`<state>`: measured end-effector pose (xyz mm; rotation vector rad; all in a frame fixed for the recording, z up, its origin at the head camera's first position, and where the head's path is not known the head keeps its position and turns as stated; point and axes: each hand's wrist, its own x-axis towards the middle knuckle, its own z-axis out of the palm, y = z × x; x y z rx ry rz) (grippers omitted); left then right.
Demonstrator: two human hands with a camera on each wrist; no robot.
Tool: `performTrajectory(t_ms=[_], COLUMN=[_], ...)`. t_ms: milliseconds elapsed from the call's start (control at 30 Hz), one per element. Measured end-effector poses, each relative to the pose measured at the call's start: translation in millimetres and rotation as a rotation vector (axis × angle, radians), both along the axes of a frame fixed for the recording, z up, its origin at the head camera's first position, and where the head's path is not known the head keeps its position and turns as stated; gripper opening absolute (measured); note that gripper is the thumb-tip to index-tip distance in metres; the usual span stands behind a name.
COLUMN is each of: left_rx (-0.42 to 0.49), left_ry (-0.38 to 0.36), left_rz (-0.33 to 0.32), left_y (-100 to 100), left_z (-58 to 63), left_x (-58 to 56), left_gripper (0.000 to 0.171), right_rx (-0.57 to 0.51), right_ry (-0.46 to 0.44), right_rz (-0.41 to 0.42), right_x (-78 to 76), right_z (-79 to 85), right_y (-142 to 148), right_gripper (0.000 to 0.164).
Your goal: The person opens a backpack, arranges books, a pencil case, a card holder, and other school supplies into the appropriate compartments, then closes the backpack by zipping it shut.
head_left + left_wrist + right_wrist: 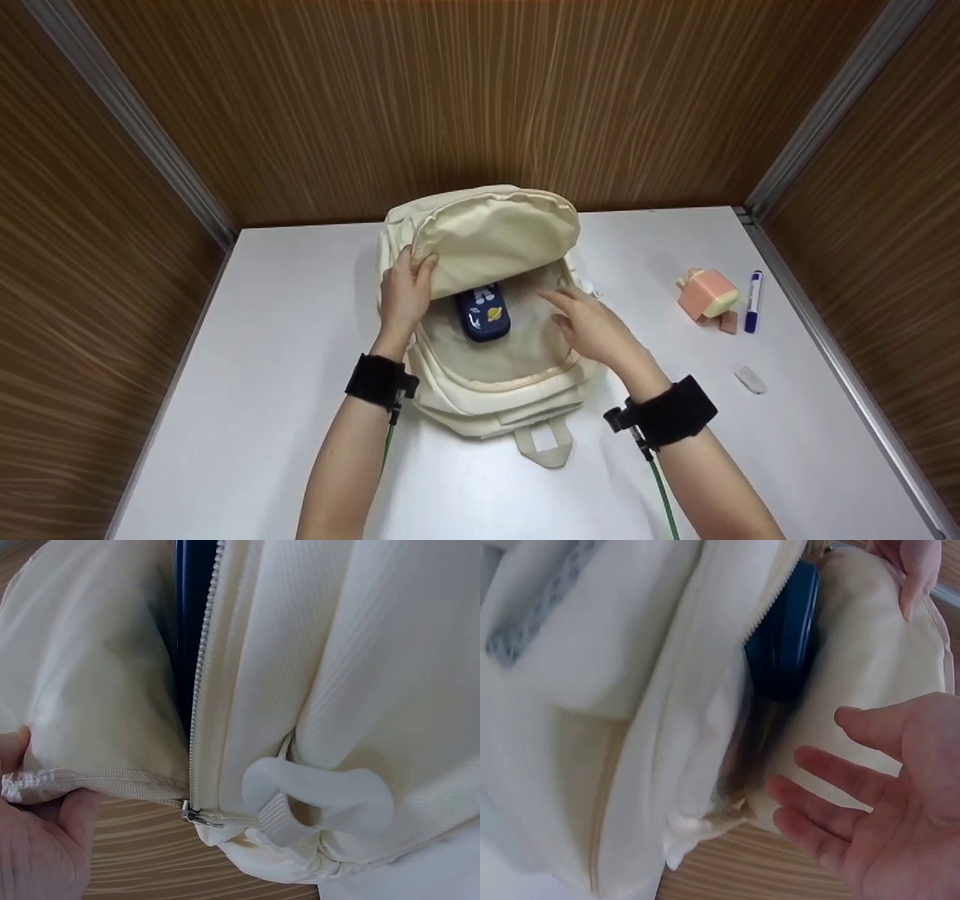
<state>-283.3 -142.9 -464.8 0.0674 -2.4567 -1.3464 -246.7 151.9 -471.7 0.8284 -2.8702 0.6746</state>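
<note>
A cream backpack (480,409) lies on the table with its zipped front panel folded back. My left hand (405,292) pinches the edge of that flap (502,232); the left wrist view shows thumb and fingers on either side of its taped edge. Inside the opening rests a dark blue pencil case (484,319) with a planet picture, its far end hidden under the flap. Over the right side of the opening is my right hand (596,326), holding nothing. Its fingers are spread and slightly bent in the right wrist view, apart from the pencil case (784,637).
On the right of the white table (300,315) are a pink and cream block-shaped object (709,294), a small pinkish-brown piece (728,322), a blue-capped marker (753,301) and a whitish eraser-like piece (750,379). Wood-grained panels (480,97) stand behind and at both sides.
</note>
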Motion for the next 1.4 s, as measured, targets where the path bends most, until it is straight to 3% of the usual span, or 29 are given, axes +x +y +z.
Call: performTrajectory(t_ms=[167, 400, 600, 800, 1000, 1400], left_rx=[-0.010, -0.013, -0.008, -0.008, -0.006, -0.025], left_ry=[-0.007, -0.010, 0.003, -0.004, -0.014, 0.004], left_rz=[-0.003, 0.002, -0.008, -0.004, -0.011, -0.005], left_y=[0.6, 2.0, 3.2, 3.0, 2.7, 2.3], left_z=[0.6, -0.4, -1.0, -0.6, -2.3, -3.3], left_x=[0.4, 0.0, 0.7, 1.1, 1.3, 2.7], left_gripper=[0.029, 0.031, 0.030, 0.029, 0.029, 0.032], right_rx=[0.068, 0.167, 0.203, 0.186, 0.189, 0.164], right_ry=[0.039, -0.119, -0.169, -0.279, -0.343, -0.281], right_rz=[-0.183, -0.450, -0.612, -0.703, -0.751, -0.837], right_x=[-12.8, -30.4, -38.8, -40.2, -36.1, -30.4], right_z=[10.2, 14.3, 4.0, -8.8, -18.9, -27.2], right_y=[40.2, 104.1, 146.1, 161.4, 164.5, 169.7], right_gripper=[0.044, 0.049, 0.057, 0.071, 0.072, 0.060])
